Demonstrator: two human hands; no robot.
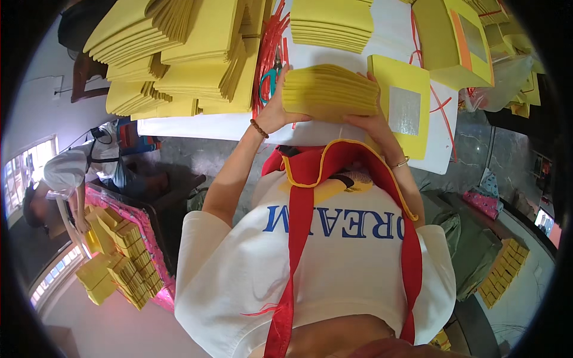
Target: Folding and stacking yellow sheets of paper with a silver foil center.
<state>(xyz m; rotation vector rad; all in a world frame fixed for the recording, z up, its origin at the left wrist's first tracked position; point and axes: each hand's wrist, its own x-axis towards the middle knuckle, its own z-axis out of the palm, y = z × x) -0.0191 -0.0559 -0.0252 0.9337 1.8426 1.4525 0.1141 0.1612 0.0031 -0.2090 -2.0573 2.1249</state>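
Yellow paper stack, upper centre of frame, clamped between left hand and right hand; both hands closed on its ends.

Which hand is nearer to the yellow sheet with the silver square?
Right. The right hand grips the yellow paper stack directly beside the yellow sheet with the silver square; the left hand is across the stack.

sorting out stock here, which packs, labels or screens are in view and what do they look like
yellow paper stack: held between left hand and right hand.
yellow sheet with silver foil square: right of it, flat.
wrapped yellow bundles: lower left, on pink cloth.
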